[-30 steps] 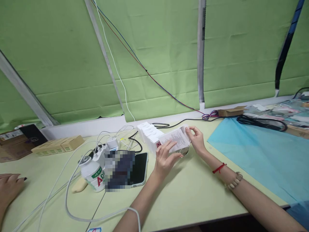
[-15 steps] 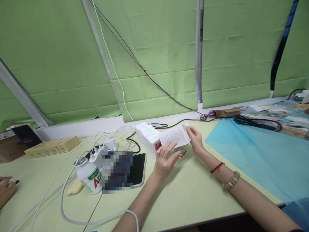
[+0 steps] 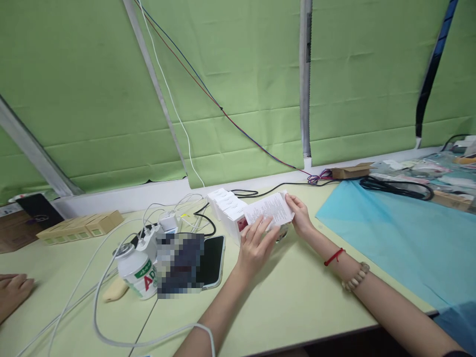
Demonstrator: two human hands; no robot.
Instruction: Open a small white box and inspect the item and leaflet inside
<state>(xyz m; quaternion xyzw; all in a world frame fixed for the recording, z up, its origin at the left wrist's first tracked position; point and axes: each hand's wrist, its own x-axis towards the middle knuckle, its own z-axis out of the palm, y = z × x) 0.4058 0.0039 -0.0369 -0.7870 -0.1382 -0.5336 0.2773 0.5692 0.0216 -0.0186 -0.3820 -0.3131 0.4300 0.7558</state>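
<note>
Both hands, left hand (image 3: 256,246) and right hand (image 3: 298,215), pinch a printed leaflet (image 3: 269,210).

left hand (image 3: 256,245) | right hand (image 3: 299,214) | both pinch leaflet (image 3: 268,210)

A small packing workshop: rows of little cartons (image 3: 226,206) are sitting on the desk (image 3: 290,297), chargers (image 3: 163,225) trailing cables.
</note>
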